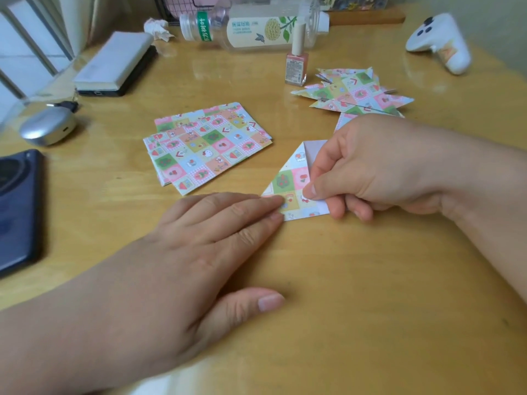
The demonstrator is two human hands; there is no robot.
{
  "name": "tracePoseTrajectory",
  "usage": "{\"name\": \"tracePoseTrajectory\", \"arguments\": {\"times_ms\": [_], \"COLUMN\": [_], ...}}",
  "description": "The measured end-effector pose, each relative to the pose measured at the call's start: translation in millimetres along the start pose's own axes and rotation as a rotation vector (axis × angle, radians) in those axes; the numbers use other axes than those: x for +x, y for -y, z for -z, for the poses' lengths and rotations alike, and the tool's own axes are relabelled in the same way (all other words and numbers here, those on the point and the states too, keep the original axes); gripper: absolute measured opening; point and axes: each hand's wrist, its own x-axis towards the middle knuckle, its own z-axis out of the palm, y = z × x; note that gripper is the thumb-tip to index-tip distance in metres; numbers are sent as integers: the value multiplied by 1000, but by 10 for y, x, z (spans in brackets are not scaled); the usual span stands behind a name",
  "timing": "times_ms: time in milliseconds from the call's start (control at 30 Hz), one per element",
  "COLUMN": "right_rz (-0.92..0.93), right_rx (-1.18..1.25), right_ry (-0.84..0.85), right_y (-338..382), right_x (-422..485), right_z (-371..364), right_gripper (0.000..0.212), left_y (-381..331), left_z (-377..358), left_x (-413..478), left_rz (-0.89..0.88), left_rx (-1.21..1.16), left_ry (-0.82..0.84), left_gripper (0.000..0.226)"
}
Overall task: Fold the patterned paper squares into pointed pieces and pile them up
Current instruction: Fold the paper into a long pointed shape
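Note:
A partly folded patterned paper [291, 181] lies on the wooden table [356, 280], one flap turned over so its white back shows. My left hand [216, 238] lies flat, straight fingertips pressing the paper's lower left corner. My right hand [370, 169] pinches the paper's right edge between thumb and curled fingers. A stack of flat patterned squares [205, 146] sits to the left behind it. A pile of folded pointed pieces [353, 92] lies at the back right, partly hidden by my right hand.
A pink nail polish bottle [297, 64] stands by the folded pile. A plastic bottle [256, 27] lies on its side behind. A white controller [439, 41] is far right. A dark phone [17, 206], a silver case [47, 125] and a notebook [114, 64] sit left.

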Motion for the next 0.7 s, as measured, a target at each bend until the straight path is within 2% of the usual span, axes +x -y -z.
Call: {"name": "tracePoseTrajectory", "arguments": {"times_ms": [167, 433, 567, 700], "right_rz": [5, 2, -6, -8], "right_rx": [15, -6, -11, -96], "right_ry": [3, -1, -15, -52], "right_y": [-5, -5, 17, 72], "right_x": [0, 1, -8, -80], "right_z": [1, -3, -4, -27], "right_gripper": [10, 12, 10, 13], "left_y": [33, -37, -53, -97], "left_z": [-65, -104, 12, 31], "left_x": [-26, -80, -128, -150], "left_rz": [35, -66, -108, -94], "left_rx": [111, 302, 418, 450], "left_ry": [38, -59, 42, 60], "left_gripper": [73, 76, 86, 93]}}
